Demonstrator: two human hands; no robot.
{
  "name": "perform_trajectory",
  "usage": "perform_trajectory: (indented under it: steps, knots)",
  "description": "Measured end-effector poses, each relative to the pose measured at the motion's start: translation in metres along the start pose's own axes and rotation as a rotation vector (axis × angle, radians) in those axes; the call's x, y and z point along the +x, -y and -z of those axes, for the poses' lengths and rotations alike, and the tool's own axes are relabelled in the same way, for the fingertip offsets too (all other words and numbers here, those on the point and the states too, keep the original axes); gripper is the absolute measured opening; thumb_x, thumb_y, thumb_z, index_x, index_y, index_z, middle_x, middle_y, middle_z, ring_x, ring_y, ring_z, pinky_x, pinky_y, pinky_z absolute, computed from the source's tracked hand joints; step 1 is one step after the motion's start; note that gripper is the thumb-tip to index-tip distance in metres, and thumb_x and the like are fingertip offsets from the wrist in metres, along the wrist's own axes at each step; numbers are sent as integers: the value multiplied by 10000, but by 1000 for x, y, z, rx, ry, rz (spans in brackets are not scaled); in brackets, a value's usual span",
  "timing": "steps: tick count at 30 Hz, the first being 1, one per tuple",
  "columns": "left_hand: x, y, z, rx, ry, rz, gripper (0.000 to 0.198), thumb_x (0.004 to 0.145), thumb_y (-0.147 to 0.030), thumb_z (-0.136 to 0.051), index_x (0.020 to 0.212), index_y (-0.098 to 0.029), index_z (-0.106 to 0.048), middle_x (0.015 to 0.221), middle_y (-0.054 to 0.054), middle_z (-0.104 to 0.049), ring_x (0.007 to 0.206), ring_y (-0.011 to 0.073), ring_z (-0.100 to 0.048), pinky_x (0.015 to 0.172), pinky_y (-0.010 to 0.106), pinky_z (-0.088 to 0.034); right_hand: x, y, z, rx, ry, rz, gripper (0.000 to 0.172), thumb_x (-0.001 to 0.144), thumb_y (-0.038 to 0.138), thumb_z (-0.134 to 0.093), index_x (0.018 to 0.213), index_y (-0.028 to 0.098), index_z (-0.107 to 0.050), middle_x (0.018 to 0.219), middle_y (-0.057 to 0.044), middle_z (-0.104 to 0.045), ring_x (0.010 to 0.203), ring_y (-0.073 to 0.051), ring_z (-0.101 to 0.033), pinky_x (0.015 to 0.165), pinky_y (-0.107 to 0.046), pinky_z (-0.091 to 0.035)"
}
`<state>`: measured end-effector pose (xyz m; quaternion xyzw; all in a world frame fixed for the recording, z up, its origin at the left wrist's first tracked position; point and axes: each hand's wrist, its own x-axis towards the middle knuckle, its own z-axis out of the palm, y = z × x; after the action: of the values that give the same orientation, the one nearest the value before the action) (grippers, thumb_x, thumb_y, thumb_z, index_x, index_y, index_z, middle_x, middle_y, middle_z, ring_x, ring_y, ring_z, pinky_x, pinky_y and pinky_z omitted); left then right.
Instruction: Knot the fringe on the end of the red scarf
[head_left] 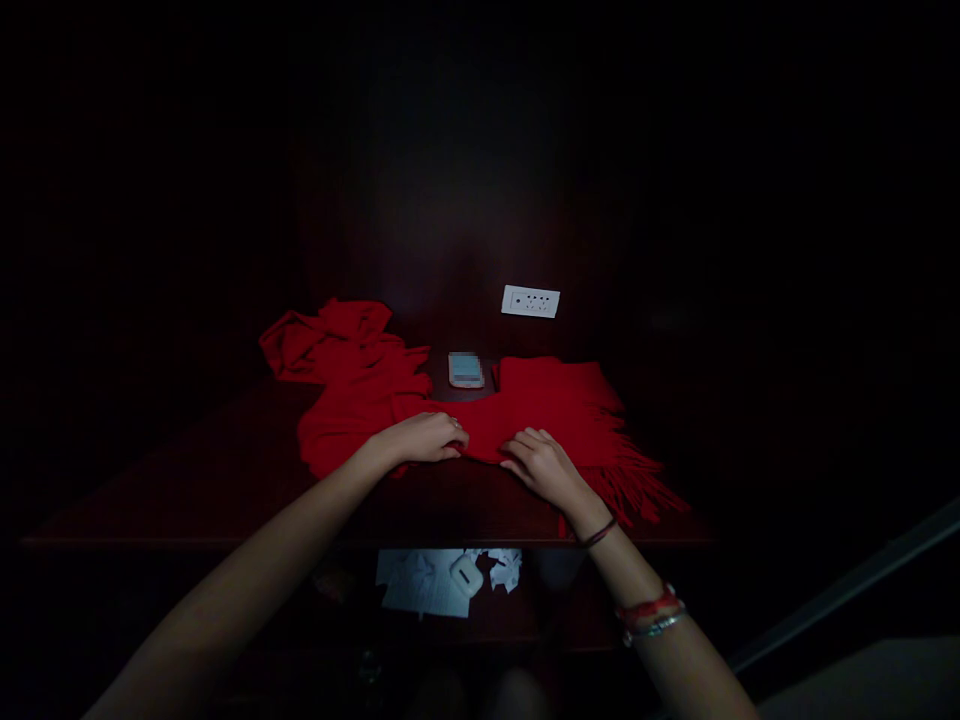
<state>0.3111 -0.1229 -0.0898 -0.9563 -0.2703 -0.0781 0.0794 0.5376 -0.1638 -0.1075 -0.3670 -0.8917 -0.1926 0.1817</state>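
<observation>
A red fringed scarf [555, 405] lies spread across a dark wooden desk [225, 480], bunched up at its left end [337, 345] and with tassels at the right [637, 480]. My left hand [424, 438] rests on the scarf's near edge with fingers curled, gripping the cloth. My right hand [544, 465] lies just right of it, fingers bent and pressing on the same edge. Bracelets circle my right wrist [649, 612].
A phone [466, 369] lies on the desk behind the scarf. A white socket plate [530, 301] sits on the dark back wall. Below the desk's front edge are white papers [424, 580] and a small white case [465, 575]. The room is very dark.
</observation>
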Motion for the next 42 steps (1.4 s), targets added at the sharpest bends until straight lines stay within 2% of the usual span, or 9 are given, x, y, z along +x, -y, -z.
perform_trajectory:
  steps: [9, 15, 20, 25, 29, 33, 36, 40, 42]
  knots:
    - [-1, 0, 4, -23, 89, 48, 91, 718, -281, -545, 745, -200, -576, 631, -14, -551, 592, 123, -502, 538, 204, -328, 4, 5, -5, -48, 58, 49, 152, 820, 223, -424, 761, 179, -557, 757, -35, -564, 739, -145, -455, 708, -279, -297]
    - [7, -12, -4, -81, -12, -63, 138, 763, -239, -493, 877, -197, -558, 869, 20, -550, 794, 139, -516, 690, 205, -359, 4, 8, -4, -26, 37, 80, 162, 824, 252, -417, 836, 185, -565, 777, -42, -563, 773, -150, -453, 724, -282, -295]
    - [11, -13, -5, -89, 4, -92, 143, 801, -198, -436, 847, -194, -571, 756, 12, -570, 700, 122, -521, 650, 197, -358, 5, 9, -4, -67, 46, 87, 139, 817, 206, -429, 780, 186, -562, 744, -28, -561, 737, -143, -453, 702, -273, -295]
    - [7, -4, -3, -81, 31, -49, 102, 757, -255, -512, 757, -184, -585, 686, 2, -576, 621, 115, -508, 565, 194, -336, 5, 8, -7, -77, 58, 94, 121, 808, 197, -445, 758, 177, -553, 752, -28, -561, 740, -145, -457, 695, -273, -296]
    - [4, -4, -2, -98, 87, -14, 180, 746, -334, -517, 849, -202, -584, 636, -19, -566, 568, 109, -504, 531, 192, -341, 3, 8, -5, -55, 74, 120, 108, 806, 189, -448, 781, 186, -553, 775, -24, -561, 778, -147, -460, 730, -274, -297]
    - [4, -11, -1, -139, 2, -74, 295, 763, -381, -483, 974, -190, -563, 936, 39, -581, 864, 146, -523, 763, 215, -362, 3, 8, -3, 0, 86, 131, 140, 825, 205, -412, 803, 179, -548, 784, -31, -571, 770, -134, -473, 738, -264, -306]
    - [3, -11, -2, -214, 47, -126, 352, 791, -390, -439, 1083, -209, -513, 1155, 40, -496, 1047, 148, -444, 883, 224, -303, 2, 8, -3, 32, 95, 136, 160, 833, 208, -395, 813, 167, -549, 767, -39, -582, 759, -127, -490, 734, -254, -312]
    - [-3, 2, -4, -186, 142, 21, 345, 840, -371, -338, 1083, -211, -523, 1164, 31, -502, 1063, 144, -447, 887, 240, -313, 2, 7, -4, 34, 111, 142, 193, 840, 218, -379, 778, 162, -553, 739, -38, -589, 729, -122, -504, 701, -245, -322]
    - [-6, 8, -3, -131, 115, 132, 330, 840, -346, -337, 1024, -195, -566, 1106, 41, -547, 1018, 153, -487, 865, 249, -335, 2, 6, -4, 32, 121, 146, 205, 842, 223, -373, 772, 162, -555, 735, -39, -591, 716, -120, -509, 688, -243, -326]
